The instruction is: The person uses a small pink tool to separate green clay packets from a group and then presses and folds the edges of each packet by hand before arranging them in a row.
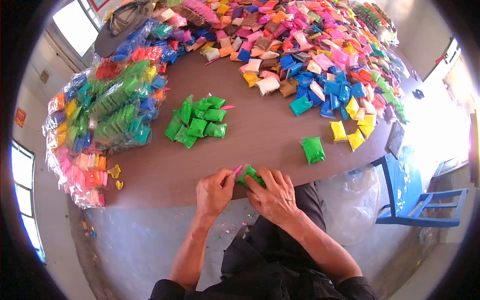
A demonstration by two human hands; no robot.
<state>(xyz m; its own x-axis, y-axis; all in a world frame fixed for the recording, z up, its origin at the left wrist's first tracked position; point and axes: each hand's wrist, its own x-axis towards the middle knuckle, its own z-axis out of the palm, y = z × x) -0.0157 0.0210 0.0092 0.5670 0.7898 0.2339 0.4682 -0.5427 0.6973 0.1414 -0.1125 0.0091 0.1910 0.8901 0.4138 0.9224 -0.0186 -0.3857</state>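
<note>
I see both hands at the near edge of the counter (260,135). My left hand (214,192) and right hand (274,196) have their fingers clamped together on one green packet (248,175), with a pink strip (237,170) at its top. A pile of green packets (197,121) lies farther in, a single green one (313,149) to the right, and mixed colours (310,55) beyond.
</note>
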